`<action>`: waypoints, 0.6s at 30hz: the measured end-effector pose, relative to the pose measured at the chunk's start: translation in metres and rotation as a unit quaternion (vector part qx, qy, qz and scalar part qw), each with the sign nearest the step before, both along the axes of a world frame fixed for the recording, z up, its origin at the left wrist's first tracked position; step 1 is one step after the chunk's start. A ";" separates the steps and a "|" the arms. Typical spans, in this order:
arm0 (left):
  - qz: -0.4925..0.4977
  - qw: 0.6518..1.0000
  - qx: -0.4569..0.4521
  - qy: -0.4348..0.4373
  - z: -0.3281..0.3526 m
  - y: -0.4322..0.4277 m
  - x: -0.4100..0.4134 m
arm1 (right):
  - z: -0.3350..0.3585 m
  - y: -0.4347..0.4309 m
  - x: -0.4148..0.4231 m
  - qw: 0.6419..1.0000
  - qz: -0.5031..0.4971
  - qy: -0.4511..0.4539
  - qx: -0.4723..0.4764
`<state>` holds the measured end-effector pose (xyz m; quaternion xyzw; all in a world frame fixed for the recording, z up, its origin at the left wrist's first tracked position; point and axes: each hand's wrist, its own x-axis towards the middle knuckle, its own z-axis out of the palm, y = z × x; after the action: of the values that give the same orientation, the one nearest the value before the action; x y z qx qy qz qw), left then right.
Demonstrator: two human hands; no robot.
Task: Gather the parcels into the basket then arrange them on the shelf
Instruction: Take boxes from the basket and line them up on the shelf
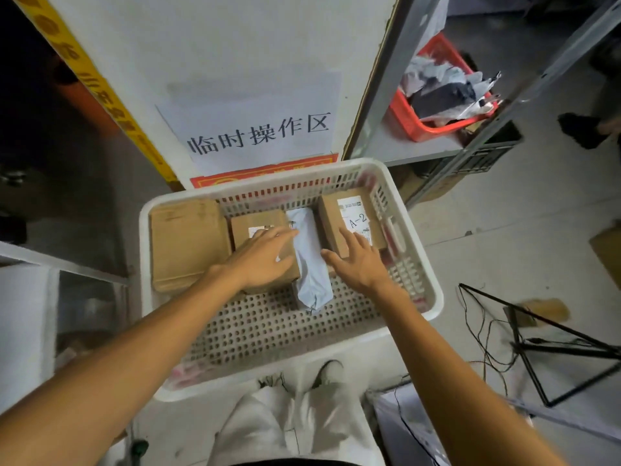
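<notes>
A white perforated basket (426, 274) stands in front of me. Inside it lie a large flat cardboard parcel (188, 243) at the left, a smaller cardboard box (258, 223) in the middle, a grey poly mailer (311, 260) and a cardboard box marked A-2 (349, 220) at the right. My left hand (265, 255) rests with straight fingers on the middle box, fingertips at the mailer's edge. My right hand (361, 264) lies spread on the near end of the A-2 box, thumb beside the mailer.
A metal shelf (403, 142) at the upper right carries a red basket (406, 119) of crumpled bags. A white board with a printed sign (258, 129) stands behind the basket. Cables and a black stand (554, 348) lie on the floor at the right.
</notes>
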<state>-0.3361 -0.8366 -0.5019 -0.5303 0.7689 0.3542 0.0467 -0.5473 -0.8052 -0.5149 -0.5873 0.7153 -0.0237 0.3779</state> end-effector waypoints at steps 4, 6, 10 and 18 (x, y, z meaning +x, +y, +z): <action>0.021 0.999 0.030 0.040 -0.030 -0.021 -0.022 | -0.018 -0.017 -0.023 0.998 -0.048 -0.038 0.015; 0.045 0.995 0.045 0.074 -0.045 -0.031 -0.033 | -0.029 -0.026 -0.037 0.994 -0.080 -0.068 0.018; 0.134 0.976 0.099 0.143 -0.074 -0.048 -0.061 | -0.057 -0.050 -0.065 0.984 -0.124 -0.126 0.024; 0.310 0.905 0.200 0.214 -0.145 -0.066 -0.111 | -0.120 -0.079 -0.104 0.981 -0.127 -0.129 0.065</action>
<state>-0.4476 -0.9031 -0.6473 -0.6329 0.4706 0.6018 -0.1259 -0.6512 -0.8842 -0.6347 -0.4579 0.7295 -0.1003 0.4980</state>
